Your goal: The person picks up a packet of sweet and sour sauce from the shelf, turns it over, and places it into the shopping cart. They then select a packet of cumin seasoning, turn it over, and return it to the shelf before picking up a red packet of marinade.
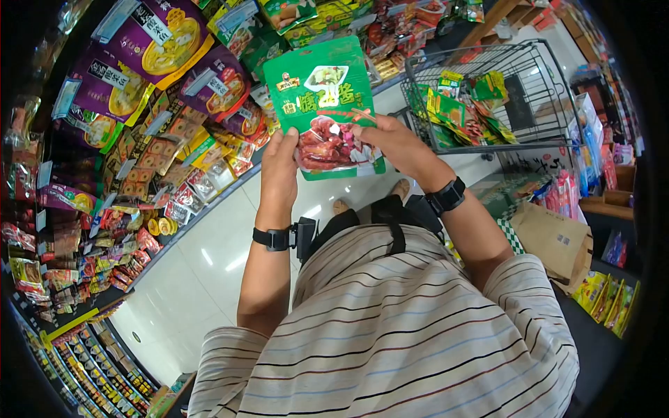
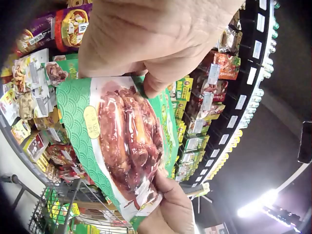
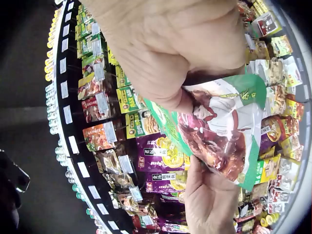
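Observation:
A green seasoning packet (image 1: 327, 104) with a picture of glazed meat is held up in front of the body, its printed face toward the head camera. At its lower left edge my left hand (image 1: 280, 164) grips it, thumb on the front. My right hand (image 1: 401, 145) pinches the right edge, thumb lying over the meat picture. The left wrist view shows the packet (image 2: 127, 141) bowed a little between both hands. From the right wrist, the packet's lower part (image 3: 229, 131) shows a printed figure in white with a red scarf.
A wire shopping cart (image 1: 488, 97) stands at front right with several green and yellow packets (image 1: 463, 108) inside. Shelves of hanging packets, among them purple pouches (image 1: 157, 42), curve along the left. A brown paper bag (image 1: 550, 240) is at the right, and pale tiled floor (image 1: 188, 272) lies below.

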{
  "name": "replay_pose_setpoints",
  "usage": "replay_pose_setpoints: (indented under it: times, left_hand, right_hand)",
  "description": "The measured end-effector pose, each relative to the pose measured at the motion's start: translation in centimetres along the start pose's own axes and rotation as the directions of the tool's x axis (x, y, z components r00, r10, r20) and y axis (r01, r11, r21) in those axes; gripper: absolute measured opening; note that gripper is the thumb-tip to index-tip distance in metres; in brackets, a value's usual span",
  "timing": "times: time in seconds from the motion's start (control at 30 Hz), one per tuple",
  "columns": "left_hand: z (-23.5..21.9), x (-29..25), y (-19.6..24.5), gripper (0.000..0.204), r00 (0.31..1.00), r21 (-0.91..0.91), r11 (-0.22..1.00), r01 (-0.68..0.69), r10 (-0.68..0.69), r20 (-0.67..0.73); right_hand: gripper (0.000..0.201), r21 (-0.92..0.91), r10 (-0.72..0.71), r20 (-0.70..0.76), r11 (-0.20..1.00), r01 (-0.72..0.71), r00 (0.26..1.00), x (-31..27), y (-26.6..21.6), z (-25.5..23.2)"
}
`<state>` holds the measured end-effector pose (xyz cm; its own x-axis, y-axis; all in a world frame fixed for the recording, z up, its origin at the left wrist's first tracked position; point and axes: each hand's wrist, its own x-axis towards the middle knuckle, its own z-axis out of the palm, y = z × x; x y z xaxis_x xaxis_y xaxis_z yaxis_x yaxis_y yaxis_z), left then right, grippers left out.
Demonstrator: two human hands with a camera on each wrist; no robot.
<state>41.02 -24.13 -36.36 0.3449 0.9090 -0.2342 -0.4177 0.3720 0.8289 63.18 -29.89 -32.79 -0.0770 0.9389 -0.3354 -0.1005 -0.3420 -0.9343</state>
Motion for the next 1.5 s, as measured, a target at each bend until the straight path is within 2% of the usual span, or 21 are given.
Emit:
replay_pose_setpoints:
  times: [0.33, 0.43, 0.53, 0.63, 0.93, 1.17, 1.27, 1.37, 1.5]
  left_hand:
    - [-0.5, 0.1, 0.0, 0.018, 0.998, -0.053, 0.998, -0.045, 0.044, -0.033]
    - [-0.6, 0.2, -0.1, 0.019, 0.999, -0.069, 0.996, -0.047, 0.046, -0.029]
    - [-0.4, 0.2, 0.1, 0.022, 0.998, -0.067, 0.996, -0.053, 0.051, -0.027]
    - [-0.3, 0.2, 0.3, 0.025, 0.998, -0.062, 0.997, -0.051, 0.049, -0.033]
    - [0.1, 0.1, 0.6, 0.025, 0.999, -0.074, 0.996, -0.051, 0.050, -0.016]
    - [-0.1, 0.2, 0.4, 0.024, 0.998, -0.072, 0.996, -0.055, 0.054, -0.019]
    - [0.5, -0.1, 0.7, 0.016, 0.996, -0.038, 0.997, -0.069, 0.067, -0.052]
    - [0.2, -0.1, 0.6, 0.017, 0.995, -0.006, 0.998, -0.070, 0.069, -0.072]
    - [-1.1, 0.1, 0.3, 0.033, 0.994, 0.196, 0.980, -0.034, 0.053, -0.092]
  right_hand:
    - [0.040, -0.109, 0.037, -0.022, 0.993, -0.039, 0.999, 0.5, -0.3, 0.1]
    - [0.035, -0.078, 0.006, -0.069, 0.997, -0.012, 0.998, 0.4, -0.7, 0.5]
    - [0.035, -0.085, 0.042, -0.078, 0.995, -0.049, 0.996, 0.4, -0.8, 0.5]
    - [0.035, -0.033, 0.005, -0.054, 0.999, -0.007, 0.999, 1.0, 0.2, 0.2]
    - [0.034, -0.062, 0.005, -0.054, 0.998, -0.008, 0.999, 1.0, 0.2, 0.0]
    - [0.034, 0.002, -0.027, -0.052, 1.000, 0.027, 0.998, 1.0, 0.7, 0.1]
    - [0.033, -0.003, -0.019, -0.055, 1.000, 0.019, 0.998, 0.7, 0.3, 0.3]
    - [0.033, -0.002, -0.024, -0.051, 1.000, 0.024, 0.998, 0.7, 0.1, 0.5]
    - [0.030, -0.018, -0.042, -0.043, 0.999, 0.041, 0.998, 0.7, 0.1, 0.6]
